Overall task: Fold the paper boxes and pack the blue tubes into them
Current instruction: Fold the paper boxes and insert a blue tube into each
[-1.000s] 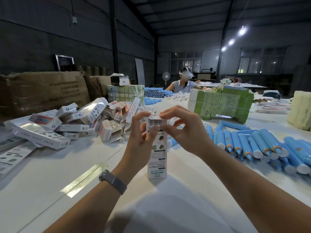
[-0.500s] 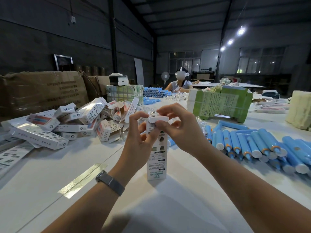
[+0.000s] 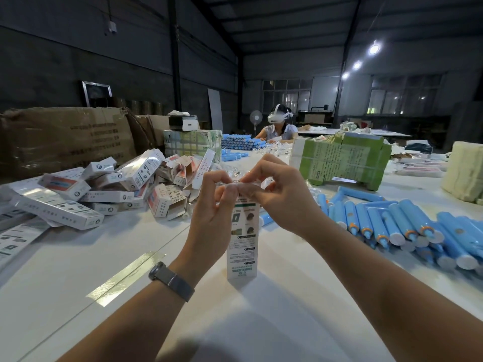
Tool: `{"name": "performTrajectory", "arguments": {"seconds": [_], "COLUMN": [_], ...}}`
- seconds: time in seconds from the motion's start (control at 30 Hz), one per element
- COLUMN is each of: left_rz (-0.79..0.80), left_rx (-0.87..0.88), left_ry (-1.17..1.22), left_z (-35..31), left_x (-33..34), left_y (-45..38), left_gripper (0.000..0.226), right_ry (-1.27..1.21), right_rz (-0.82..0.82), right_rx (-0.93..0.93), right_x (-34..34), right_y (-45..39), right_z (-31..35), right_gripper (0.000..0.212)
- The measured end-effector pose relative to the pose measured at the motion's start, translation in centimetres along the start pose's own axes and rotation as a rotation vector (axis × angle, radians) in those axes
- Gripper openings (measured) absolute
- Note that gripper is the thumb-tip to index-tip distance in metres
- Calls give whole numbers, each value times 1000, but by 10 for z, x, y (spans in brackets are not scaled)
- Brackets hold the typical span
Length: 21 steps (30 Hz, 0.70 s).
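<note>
A tall white paper box (image 3: 243, 241) with green print stands upright on the white table (image 3: 78, 270) in front of me. My left hand (image 3: 211, 218) grips its upper left side, thumb at the top. My right hand (image 3: 279, 197) curls over the top end and pinches the top flap down. Several blue tubes (image 3: 392, 226) with orange collars and white caps lie in a row to the right. One blue tube (image 3: 266, 218) lies just behind the box. What is inside the box is hidden.
A heap of folded white boxes (image 3: 104, 194) lies at left, flat box blanks (image 3: 15, 239) at the left edge. A green-wrapped bundle (image 3: 342, 158) sits behind the tubes, cardboard cartons (image 3: 62, 139) far left. Another person (image 3: 279, 126) sits at the table's far end.
The top flap with the barcode stood up a second ago; my right hand has folded it down over the top, and both hands now close on the box's upper end.
</note>
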<state>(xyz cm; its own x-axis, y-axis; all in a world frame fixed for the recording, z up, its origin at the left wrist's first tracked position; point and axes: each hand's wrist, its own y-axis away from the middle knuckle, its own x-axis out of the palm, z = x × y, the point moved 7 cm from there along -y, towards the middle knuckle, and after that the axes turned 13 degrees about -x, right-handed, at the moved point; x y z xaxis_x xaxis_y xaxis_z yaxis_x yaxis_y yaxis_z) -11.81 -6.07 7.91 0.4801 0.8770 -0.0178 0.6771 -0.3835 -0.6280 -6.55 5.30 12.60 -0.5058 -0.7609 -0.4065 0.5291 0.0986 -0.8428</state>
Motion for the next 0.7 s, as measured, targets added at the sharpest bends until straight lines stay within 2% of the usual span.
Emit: {"name": "performTrajectory", "arguments": {"seconds": [0.23, 0.4, 0.7], "left_rz": [-15, 29, 65], "left_rx": [13, 10, 30], "left_ry": [-17, -40, -15], "left_z": [0, 5, 5], "left_x": [0, 2, 2], "left_y": [1, 1, 2], "left_gripper": [18, 11, 17], "right_ry": [117, 183, 165], "right_rz": [17, -7, 11], "right_rx": [-72, -74, -25], "right_x": [3, 1, -2], "right_y": [-1, -3, -7], "right_z": [10, 12, 13], "right_gripper": [7, 14, 15]}}
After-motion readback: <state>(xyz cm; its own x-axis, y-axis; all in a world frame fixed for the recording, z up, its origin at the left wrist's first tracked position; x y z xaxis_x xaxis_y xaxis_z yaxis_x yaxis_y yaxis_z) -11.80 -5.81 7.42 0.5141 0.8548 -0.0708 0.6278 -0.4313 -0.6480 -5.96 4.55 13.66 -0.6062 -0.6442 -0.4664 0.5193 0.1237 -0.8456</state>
